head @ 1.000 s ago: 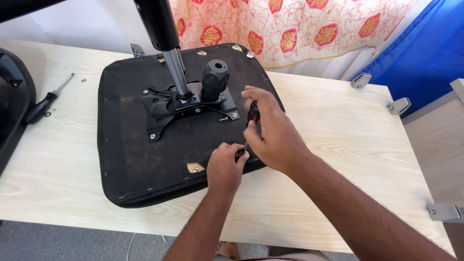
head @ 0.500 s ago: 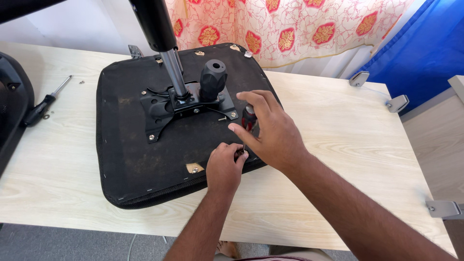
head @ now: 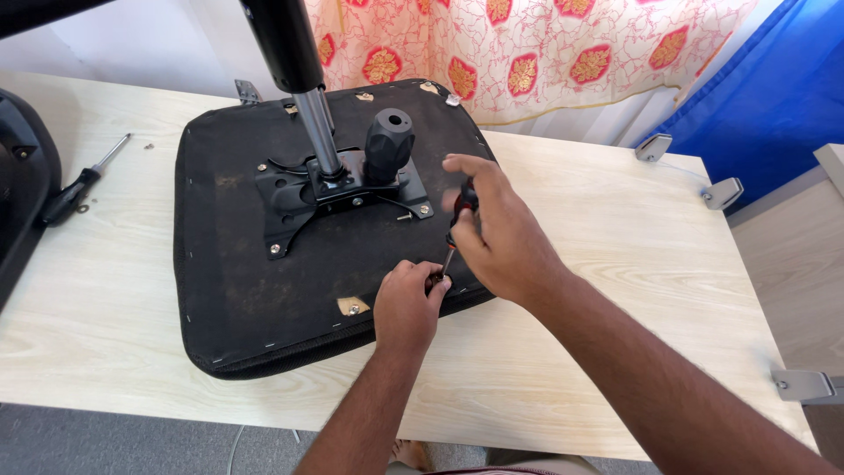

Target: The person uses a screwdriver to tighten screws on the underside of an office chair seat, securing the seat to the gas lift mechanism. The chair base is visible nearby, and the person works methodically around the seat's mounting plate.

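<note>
Your right hand (head: pixel 505 242) is closing its grip around the red-and-black handle of a screwdriver (head: pixel 457 224), holding it nearly upright with the tip meeting the near right edge of the upturned black seat base (head: pixel 237 290). Your left hand (head: pixel 406 303) is pinching its fingertips together at that tip, though what they are pinching is too small to tell. The seat base is lying on the pale wood desk (head: pixel 615 264), with its black metal plate (head: pixel 343 189) and gas cylinder (head: pixel 303 97) standing up. 1 more screwdriver (head: pixel 83 185) is lying at the desk's far left.
</note>
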